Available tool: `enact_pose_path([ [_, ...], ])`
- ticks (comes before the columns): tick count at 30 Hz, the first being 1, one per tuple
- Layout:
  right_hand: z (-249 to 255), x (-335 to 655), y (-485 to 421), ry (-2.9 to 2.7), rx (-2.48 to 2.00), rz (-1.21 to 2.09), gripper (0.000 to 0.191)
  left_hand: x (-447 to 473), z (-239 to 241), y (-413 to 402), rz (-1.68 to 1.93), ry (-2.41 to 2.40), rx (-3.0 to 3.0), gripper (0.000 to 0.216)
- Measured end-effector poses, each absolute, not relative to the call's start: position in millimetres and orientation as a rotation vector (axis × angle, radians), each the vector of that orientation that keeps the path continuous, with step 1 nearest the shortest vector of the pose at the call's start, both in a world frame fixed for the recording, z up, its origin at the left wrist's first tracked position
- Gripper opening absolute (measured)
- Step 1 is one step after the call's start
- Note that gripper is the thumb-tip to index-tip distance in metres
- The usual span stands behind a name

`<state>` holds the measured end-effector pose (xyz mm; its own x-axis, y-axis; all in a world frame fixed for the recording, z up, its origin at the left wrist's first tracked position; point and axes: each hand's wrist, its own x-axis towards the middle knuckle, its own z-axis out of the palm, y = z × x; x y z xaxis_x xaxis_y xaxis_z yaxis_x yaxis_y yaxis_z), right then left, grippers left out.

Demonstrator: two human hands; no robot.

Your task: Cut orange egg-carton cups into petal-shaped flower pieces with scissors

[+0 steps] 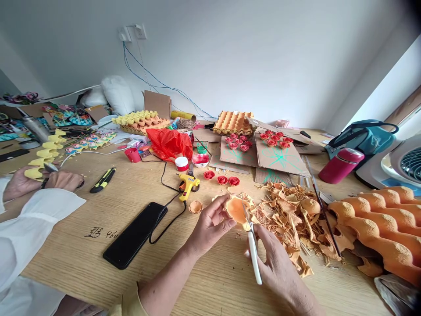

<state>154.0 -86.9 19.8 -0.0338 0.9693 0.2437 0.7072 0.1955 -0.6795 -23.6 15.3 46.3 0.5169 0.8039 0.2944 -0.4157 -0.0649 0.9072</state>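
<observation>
Between the thumb and fingers of my left hand is an orange egg carton cup, its hollow side facing me. My right hand is closed round white-handled scissors, whose blades meet the cup's right rim. Whether the blades are apart is too small to tell. Just beyond and to the right lies a heap of orange carton scraps. A small orange cup with a cut rim rests on the table left of my hands. Three red carton flowers sit in a row farther back.
A yellow glue gun with its cord and a black phone lie left of centre. Orange egg trays stand at right, near a pink bottle. Red flowers rest on cardboard. At left, another person's hands cut a yellow carton.
</observation>
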Motion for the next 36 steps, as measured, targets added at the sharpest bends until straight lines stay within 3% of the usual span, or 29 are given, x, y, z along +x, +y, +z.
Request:
enact_pose_path([
  [12,19.3,155.0,-86.8,-1.812,-1.563,0.419,0.021,-22.6,47.9,9.4,1.146,0.428,1.466,0.047],
  [20,19.9,153.0,-85.3,-1.767,-1.537,0.4,0.01,-23.2,47.9,8.7,1.1,0.37,1.435,0.047],
  [27,18.0,152.8,-86.8,-1.739,-1.534,0.407,0.026,-23.2,44.0,8.7,1.083,0.359,1.341,0.047],
  [36,16.1,150.9,-88.4,-1.727,-1.523,0.426,0.026,-21.5,42.2,8.4,1.097,0.339,1.298,0.049],
])
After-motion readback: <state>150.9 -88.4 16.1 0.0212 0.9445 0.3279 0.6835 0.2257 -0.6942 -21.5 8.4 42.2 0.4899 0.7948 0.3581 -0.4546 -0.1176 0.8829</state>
